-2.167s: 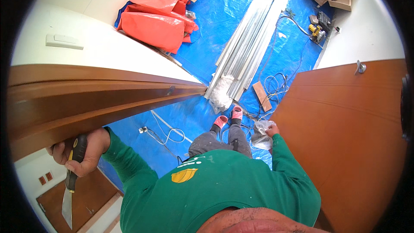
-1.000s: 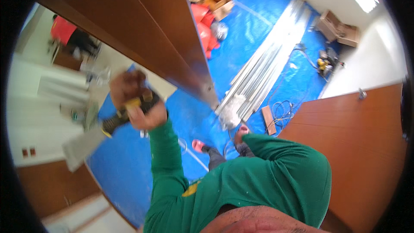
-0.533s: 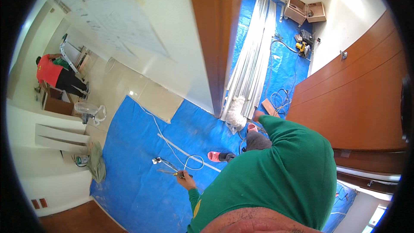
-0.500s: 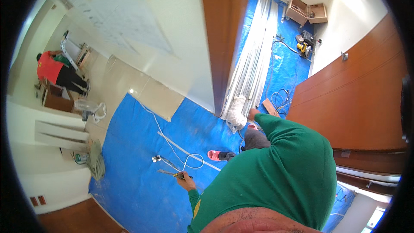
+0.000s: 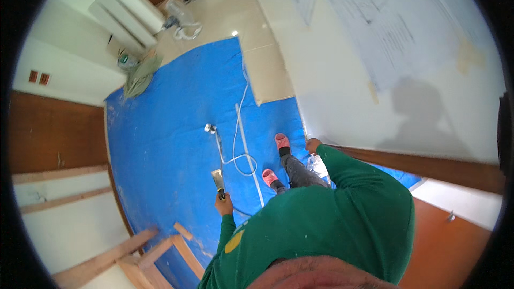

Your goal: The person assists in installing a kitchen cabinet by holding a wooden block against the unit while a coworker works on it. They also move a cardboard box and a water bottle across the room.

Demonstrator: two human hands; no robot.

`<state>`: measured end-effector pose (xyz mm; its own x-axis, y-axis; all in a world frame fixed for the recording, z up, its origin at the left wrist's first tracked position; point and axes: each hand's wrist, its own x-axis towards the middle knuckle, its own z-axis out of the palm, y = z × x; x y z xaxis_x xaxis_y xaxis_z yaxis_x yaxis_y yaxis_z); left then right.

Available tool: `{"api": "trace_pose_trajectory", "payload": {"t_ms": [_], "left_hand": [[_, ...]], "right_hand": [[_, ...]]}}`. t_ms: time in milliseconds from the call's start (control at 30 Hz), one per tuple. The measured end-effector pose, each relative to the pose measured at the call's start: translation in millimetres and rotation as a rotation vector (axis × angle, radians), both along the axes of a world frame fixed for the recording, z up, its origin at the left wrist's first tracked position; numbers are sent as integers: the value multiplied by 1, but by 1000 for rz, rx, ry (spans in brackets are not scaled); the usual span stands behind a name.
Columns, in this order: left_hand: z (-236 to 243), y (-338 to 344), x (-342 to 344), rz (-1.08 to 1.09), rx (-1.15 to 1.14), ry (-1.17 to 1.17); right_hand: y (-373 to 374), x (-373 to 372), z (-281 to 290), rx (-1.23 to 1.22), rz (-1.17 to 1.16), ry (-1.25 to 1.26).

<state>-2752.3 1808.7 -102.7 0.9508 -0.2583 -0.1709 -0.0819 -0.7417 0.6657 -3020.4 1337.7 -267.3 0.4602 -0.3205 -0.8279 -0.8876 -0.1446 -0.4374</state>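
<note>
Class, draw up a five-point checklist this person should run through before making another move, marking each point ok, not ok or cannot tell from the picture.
1. Scraper gripped by its handle: ok, the left hand is closed around it.
2. Blade pointing away from the body: ok.
3. Plastic bag secure in the right hand: cannot tell; the bag shows just below the hand, but the fingers' hold is unclear.
4. Floor by the feet free of cable: not ok, a white cable lies looped on the blue sheet close to the slippers.
5. Slippers on both feet: ok, both pink ones are worn.
</note>
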Motion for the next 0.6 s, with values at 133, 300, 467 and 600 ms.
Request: {"api": "trace_pose_trajectory", "payload": {"t_ms": [133, 300, 467, 600], "left_hand": [[-20, 5, 4, 311, 336, -101], [-36, 47, -11, 621, 519, 152], [-43, -71, 86, 167, 447, 168], [-26, -198, 144, -100, 323, 136]], "right_hand": [[-90, -28, -98, -572, 1139, -453], [-136, 88, 37, 87, -564, -231], [-196, 117, 24, -153, -706, -465], [-184, 93, -5, 7, -767, -240]]}}
